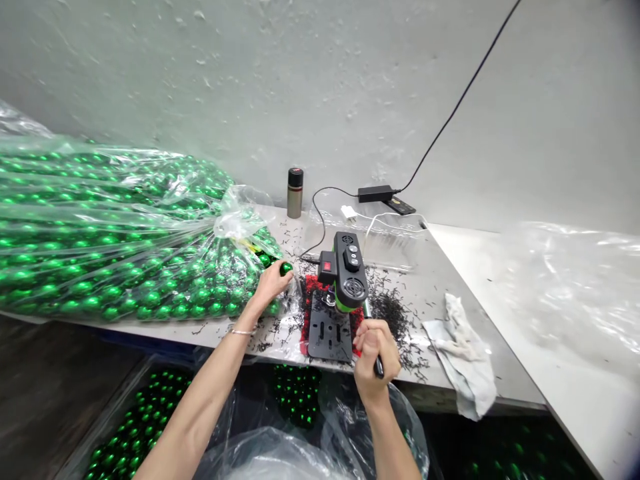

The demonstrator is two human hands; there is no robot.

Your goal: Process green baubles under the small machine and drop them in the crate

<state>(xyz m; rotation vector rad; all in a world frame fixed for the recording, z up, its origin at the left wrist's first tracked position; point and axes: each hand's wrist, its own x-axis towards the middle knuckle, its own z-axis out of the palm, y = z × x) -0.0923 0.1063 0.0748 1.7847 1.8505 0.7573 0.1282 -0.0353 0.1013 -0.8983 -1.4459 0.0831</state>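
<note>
My left hand [271, 281] holds a shiny green ball [286, 268] in its fingertips, beside the open mouth of a big clear bag of green balls [125, 233]. My right hand [377, 353] is wrapped round the black-ended lever handle [379, 368] of a small black machine [349, 272]. The machine has a flat slotted base plate [330, 330] over red material and stands between my hands. Small black bits [393, 313] lie scattered round it, thickest on its right.
A bottle [295, 193] stands near the wall. Behind the machine are a power adapter [374, 193], a white plug [349, 213] and cables. A white cloth [463, 360] hangs over the front edge at right. Bags of green balls [297, 393] sit below the table [493, 367].
</note>
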